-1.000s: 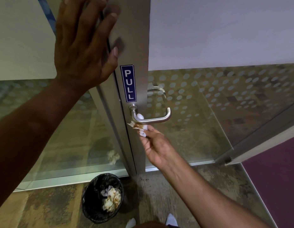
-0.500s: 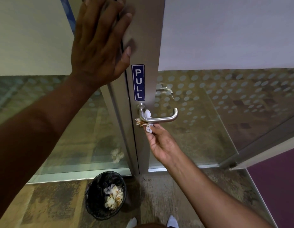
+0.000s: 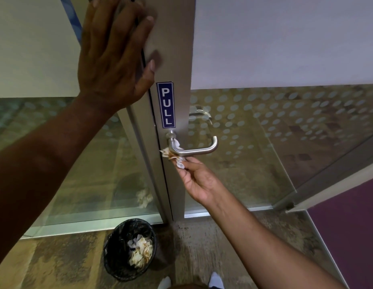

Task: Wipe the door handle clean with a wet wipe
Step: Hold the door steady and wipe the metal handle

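- Carpet floor (image 3: 212, 243), patterned, below a metal-framed glass door (image 3: 173, 59).
- One door handle (image 3: 194, 150), one "PULL" sign (image 3: 166, 104), one bin (image 3: 129, 250) of crumpled wipes.
- Left hand (image 3: 113, 53) flat, fingers spread, on the door's edge.
- Right hand (image 3: 199, 180) pinches the wet wipe (image 3: 177, 157) around the handle's inner bend; wipe partly hidden.

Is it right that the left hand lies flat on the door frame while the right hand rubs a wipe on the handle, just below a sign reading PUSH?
Not quite: the head view shows the blue sign reads PULL. The rest holds: left hand flat on the door frame, right hand rubbing the wet wipe on the door handle.
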